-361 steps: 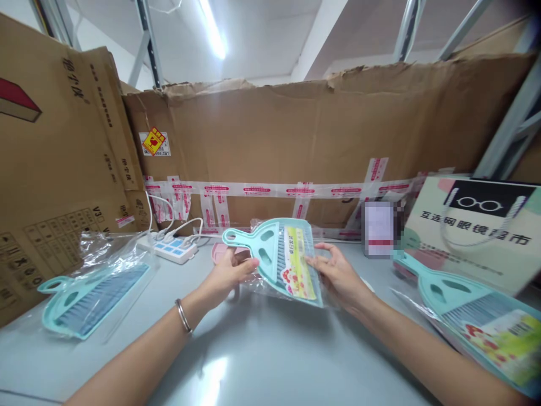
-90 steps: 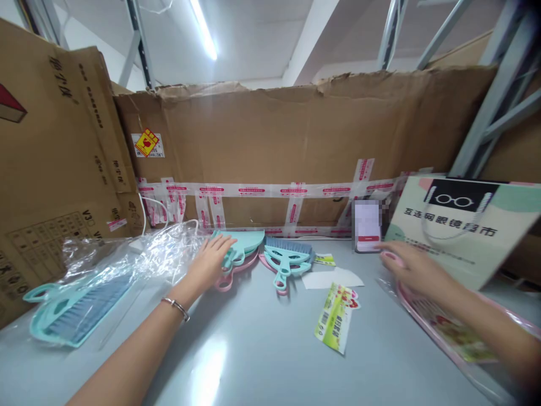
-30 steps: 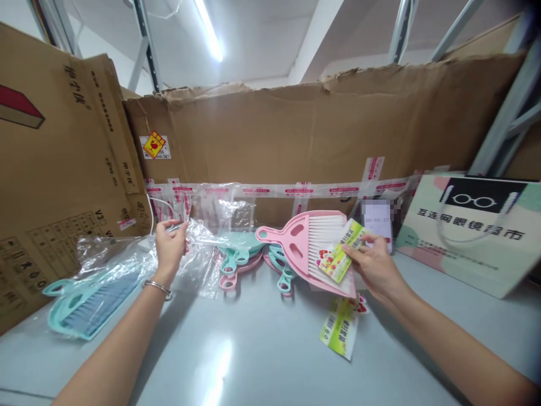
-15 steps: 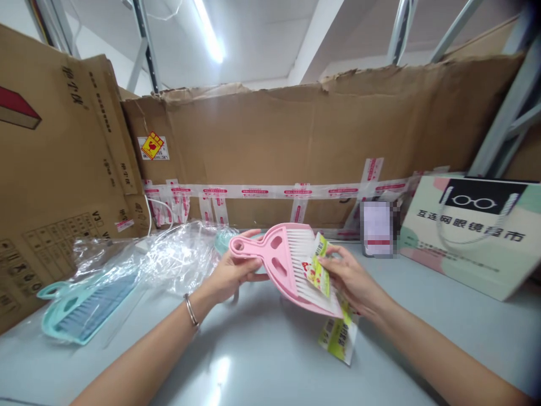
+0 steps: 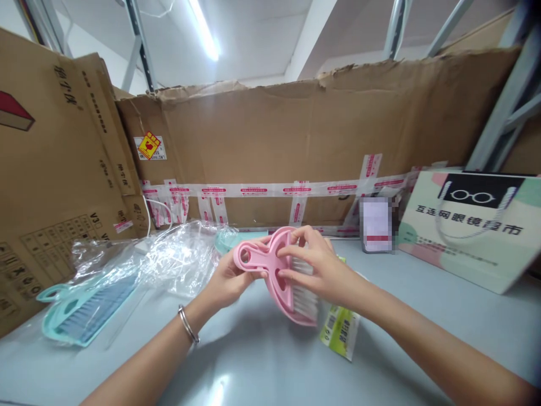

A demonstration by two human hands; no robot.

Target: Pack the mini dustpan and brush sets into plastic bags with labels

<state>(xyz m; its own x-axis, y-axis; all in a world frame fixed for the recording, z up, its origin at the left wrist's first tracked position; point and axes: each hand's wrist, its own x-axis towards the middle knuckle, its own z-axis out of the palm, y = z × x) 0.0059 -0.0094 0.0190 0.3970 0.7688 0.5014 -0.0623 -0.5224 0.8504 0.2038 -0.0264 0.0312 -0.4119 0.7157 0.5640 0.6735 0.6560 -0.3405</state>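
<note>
A pink dustpan-and-brush set (image 5: 282, 282) is held tilted above the grey table, its white bristles pointing down right. My left hand (image 5: 230, 277) grips its round-holed handle from below. Over the brush part lies my right hand (image 5: 315, 264), fingers curled on the pink plastic and bristles. A green-yellow label card (image 5: 340, 332) lies flat on the table just under my right wrist.
Crumpled clear plastic bags (image 5: 169, 256) lie left of my hands, with a bagged teal dustpan set (image 5: 82, 304) further left. A teal dustpan (image 5: 230, 239) peeks out behind. Cardboard walls (image 5: 296, 129) close off the back and left. A phone (image 5: 376, 224) and paper bag (image 5: 473, 225) stand at right.
My right hand has moved from the label at the set's lower edge up onto the brush part. The label card no longer shows on the pink set. The set has tilted steeper.
</note>
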